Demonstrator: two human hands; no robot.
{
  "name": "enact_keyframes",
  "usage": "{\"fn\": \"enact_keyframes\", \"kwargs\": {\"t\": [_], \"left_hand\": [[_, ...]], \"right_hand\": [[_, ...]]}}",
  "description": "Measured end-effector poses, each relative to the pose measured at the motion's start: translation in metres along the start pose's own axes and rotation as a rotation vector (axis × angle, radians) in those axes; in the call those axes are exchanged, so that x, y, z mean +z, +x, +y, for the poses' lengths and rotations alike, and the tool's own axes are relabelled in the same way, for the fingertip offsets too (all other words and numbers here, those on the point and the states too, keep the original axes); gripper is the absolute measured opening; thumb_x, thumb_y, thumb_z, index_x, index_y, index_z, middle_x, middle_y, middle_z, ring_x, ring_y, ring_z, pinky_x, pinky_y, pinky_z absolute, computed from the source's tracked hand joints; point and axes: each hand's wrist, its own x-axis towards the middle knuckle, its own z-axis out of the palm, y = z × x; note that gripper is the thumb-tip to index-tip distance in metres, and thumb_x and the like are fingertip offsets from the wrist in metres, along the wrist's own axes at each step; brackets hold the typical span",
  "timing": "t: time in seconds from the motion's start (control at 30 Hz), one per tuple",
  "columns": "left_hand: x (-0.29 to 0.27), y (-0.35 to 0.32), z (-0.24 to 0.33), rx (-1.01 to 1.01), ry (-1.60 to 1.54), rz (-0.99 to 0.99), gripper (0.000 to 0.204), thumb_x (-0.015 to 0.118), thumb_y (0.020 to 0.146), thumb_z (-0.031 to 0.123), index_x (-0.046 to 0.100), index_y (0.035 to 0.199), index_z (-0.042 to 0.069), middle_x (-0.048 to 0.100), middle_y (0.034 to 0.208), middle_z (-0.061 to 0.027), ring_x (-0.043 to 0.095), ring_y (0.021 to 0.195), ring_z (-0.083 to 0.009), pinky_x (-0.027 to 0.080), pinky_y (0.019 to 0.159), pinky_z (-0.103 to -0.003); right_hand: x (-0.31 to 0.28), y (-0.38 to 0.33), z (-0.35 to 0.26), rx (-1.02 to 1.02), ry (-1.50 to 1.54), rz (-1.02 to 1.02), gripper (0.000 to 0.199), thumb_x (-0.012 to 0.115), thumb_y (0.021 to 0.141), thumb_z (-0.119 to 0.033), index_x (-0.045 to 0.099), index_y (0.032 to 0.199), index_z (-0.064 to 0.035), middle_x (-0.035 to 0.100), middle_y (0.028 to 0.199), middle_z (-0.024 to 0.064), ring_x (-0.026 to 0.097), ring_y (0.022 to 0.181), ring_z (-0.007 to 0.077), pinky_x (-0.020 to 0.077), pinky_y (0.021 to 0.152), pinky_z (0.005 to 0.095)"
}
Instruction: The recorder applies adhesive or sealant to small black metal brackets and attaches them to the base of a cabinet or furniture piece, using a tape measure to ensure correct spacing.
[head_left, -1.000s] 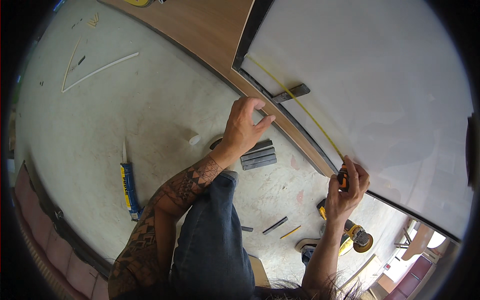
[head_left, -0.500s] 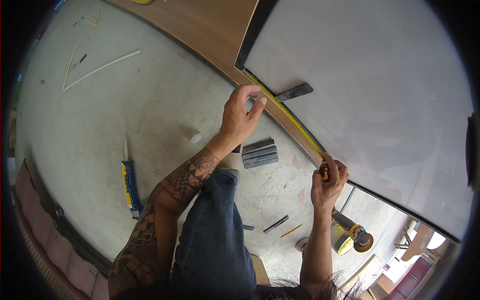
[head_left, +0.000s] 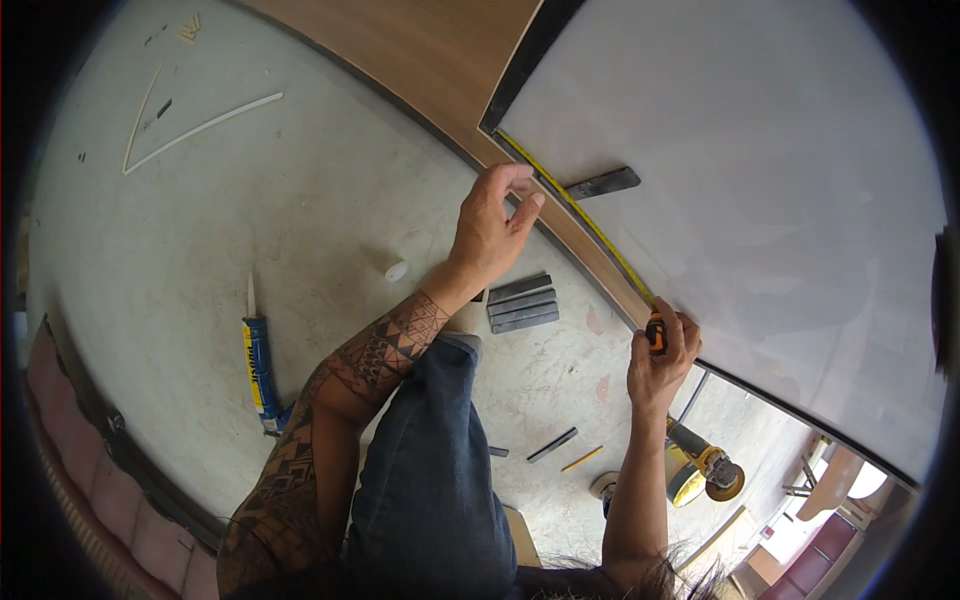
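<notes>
Tape measure [head_left: 656, 335], one, at the white panel's near edge: case by the middle of that edge, yellow blade [head_left: 600, 237] out along it up to the panel's left corner. Judged handling: case compact, fairly light, hard, not fragile; blade thin and springy, stiff lengthwise, liable to buckle or twist if pushed sideways. Best hold: round the case body, with the blade steadied flat by its far end.

Hands, two. Right hand [head_left: 660, 372], at the panel's near edge: grip wrapped round the case. Left hand [head_left: 493, 222], just outside that edge, nearer the left corner: grip spread, thumb and forefinger apart, nothing seen between them.

Counts, big to small, placed from the panel:
- White panel [head_left: 760, 150]: one.
- Wood-grain board [head_left: 420, 60]: one, left of the panel and bordering its near edge.
- Angle grinder [head_left: 720, 470]: one, below the panel.
- Sealant cartridge [head_left: 260, 375], blue and yellow: one, far left of the panel.
- White curved strip [head_left: 210, 128]: one, also far left.
- Dark flat bar [head_left: 607, 183]: one, overlapping the panel's near edge.
- Short grey strips [head_left: 525, 311]: about four, bunched left of the panel; edges blend.
- Pencil [head_left: 582, 459]: one, on the floor below-left of the panel.
</notes>
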Motion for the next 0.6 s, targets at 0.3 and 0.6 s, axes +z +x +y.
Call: {"fn": "enact_keyframes", "kwargs": {"t": [0.3,0.6], "left_hand": [[0.018,-0.003,-0.012,0.105,0.049,0.05,0.034,0.086,0.09,0.016,0.063,0.112,0.004,0.069,0.107,-0.0105,0.068,0.102,-0.0277,0.056,0.091,-0.04],[0.034,-0.001,-0.007,0.134,0.066,0.045,0.033,0.087,0.09,0.023,0.064,0.107,0.008,0.068,0.104,-0.0082,0.063,0.104,-0.0292,0.051,0.094,-0.043]], "right_hand": [[0.002,0.0,-0.001,0.02,-0.013,-0.004,0.053,0.065,0.076,-0.002,0.075,0.127,-0.0106,0.06,0.11,0.0121,0.057,0.108,0.0301,0.0456,0.101,0.046],[-0.004,0.004,-0.003,0.077,-0.014,-0.009,0.052,0.066,0.078,-0.002,0.076,0.128,-0.0115,0.06,0.111,0.0111,0.056,0.11,0.0301,0.047,0.101,0.0458]]}}
